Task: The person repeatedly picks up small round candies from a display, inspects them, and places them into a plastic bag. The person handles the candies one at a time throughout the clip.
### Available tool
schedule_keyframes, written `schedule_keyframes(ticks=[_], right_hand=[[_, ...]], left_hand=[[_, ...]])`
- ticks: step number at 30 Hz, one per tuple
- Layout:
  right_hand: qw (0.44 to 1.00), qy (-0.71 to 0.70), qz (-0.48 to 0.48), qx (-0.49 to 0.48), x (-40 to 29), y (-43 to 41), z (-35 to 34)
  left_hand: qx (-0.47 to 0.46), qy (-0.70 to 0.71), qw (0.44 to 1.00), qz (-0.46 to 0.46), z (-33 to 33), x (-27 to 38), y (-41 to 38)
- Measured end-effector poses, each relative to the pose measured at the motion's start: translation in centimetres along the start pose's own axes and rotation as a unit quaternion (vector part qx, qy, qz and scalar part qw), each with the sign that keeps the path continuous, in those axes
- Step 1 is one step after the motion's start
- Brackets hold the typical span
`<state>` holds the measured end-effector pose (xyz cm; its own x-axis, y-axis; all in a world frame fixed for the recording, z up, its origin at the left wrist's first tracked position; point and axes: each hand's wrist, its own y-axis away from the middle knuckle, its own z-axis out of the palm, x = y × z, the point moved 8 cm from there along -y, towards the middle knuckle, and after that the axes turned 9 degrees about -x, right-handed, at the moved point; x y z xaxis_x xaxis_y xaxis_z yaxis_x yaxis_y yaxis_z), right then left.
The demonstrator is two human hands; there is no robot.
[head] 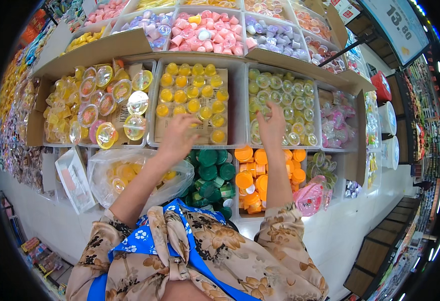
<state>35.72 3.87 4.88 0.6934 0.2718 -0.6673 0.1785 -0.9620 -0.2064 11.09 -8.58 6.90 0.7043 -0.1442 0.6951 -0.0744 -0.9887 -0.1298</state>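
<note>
My left hand (pixel 180 133) hangs over the front of a clear plastic bin (pixel 236 109), its fingers curled and spread beside the yellow jelly cups (pixel 192 105). These stand dome up in loose rows on a cardboard sheet (pixel 214 103). Whether a cup is between my left fingers is hard to see. To the right, my right hand (pixel 272 122) is above pale green jelly cups (pixel 287 87) packed in rows in another bin, with thumb and forefinger apart and no cup visible between them. The hand hides some of the green cups.
Larger jelly cups (pixel 107 103) fill the left bin; pink-wrapped sweets (pixel 338 116) lie at right. Nearer me are an open plastic bag of yellow cups (pixel 141 169), green-lidded jars (pixel 208 165) and orange tubs (pixel 244 180). A cardboard divider (pixel 129 44) and a price sign (pixel 396 28) stand beyond.
</note>
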Motion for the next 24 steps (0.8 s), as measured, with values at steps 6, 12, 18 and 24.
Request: schedule_keyframes(ticks=[6,12,18,24], right_hand=[[0.992,0.114,-0.043,0.024,0.7,-1.5,2.3],[0.989,0.103,-0.105,-0.022,-1.4,-0.5,1.9],[0.989,0.04,-0.145,0.001,-0.9,-1.1,2.6],[0.996,-0.011,-0.086,0.031,-1.3,-3.4,1.6]], left_hand=[[-0.1,0.127,0.987,-0.008,2.6,3.9,1.6],[-0.129,0.136,0.982,-0.027,4.1,3.2,2.1],[-0.148,0.131,0.98,-0.016,5.2,3.7,2.6],[-0.152,0.141,0.978,-0.032,5.3,3.0,3.1]])
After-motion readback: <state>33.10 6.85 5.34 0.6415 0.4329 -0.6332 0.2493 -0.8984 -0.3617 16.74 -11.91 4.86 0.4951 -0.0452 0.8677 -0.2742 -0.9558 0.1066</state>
